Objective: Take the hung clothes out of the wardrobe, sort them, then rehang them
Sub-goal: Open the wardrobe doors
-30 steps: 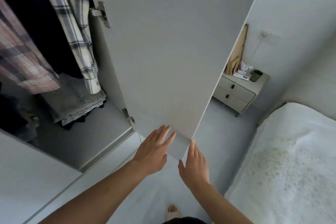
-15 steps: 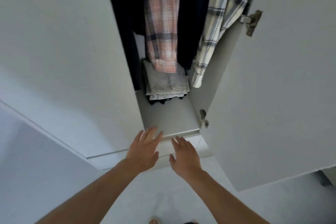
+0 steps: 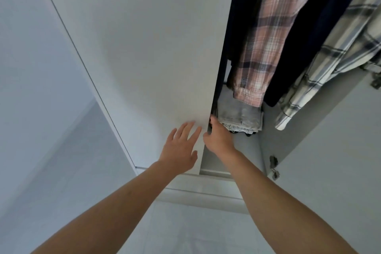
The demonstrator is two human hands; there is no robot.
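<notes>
The wardrobe stands partly open. Inside hang a pink plaid shirt point(image 3: 266, 43), a dark navy garment point(image 3: 305, 47) and a grey-and-white plaid shirt point(image 3: 329, 64), with another dark garment point(image 3: 241, 16) at the left of the gap. The white left door point(image 3: 144, 47) covers the left half. My left hand point(image 3: 181, 146) lies flat on that door's face near its edge, fingers spread. My right hand point(image 3: 218, 138) grips the door's edge: thumb in front, fingertips hidden behind the panel.
A folded stack of grey and white clothes point(image 3: 239, 115) sits on the wardrobe floor under the hanging shirts. The right door point(image 3: 340, 150) stands swung open, its lower hinge point(image 3: 273, 167) showing. A drawer front point(image 3: 202, 192) runs below the opening.
The view has swung left from the right door to the left one. Both hands rose to the left door's edge, and my right hand's fingers hooked around it.
</notes>
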